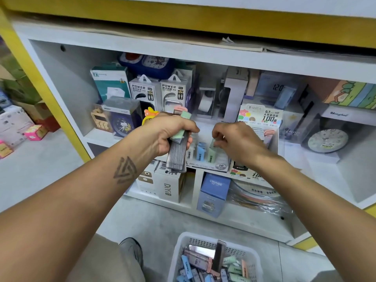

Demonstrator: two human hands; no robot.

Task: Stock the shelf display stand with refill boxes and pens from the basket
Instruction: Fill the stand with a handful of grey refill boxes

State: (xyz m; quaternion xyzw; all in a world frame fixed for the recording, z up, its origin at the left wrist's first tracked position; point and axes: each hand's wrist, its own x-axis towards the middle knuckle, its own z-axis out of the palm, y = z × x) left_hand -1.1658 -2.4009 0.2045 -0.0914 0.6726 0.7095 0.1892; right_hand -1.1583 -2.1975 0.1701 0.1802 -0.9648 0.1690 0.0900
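Left hand: our left hand [169, 135] grips a stack of refill boxes [177, 153], fingers curled round it, held up in front of the shelf.
Right hand: our right hand [234, 139] pinches one pale green refill box [213, 143], fingertips pressed together on it, just above the display stand [207, 159].
Display stand: it sits at the shelf's front edge; we see a blue [201, 152] and a green box [210, 154] standing in its slots, with open slots beside them.
Basket: the white basket [183, 253] on the floor below holds many more boxes, blue, green and pink.
Progress: we judge the stocking as early; a few boxes are placed, most remain.
Pens: we cannot make out any for certain.
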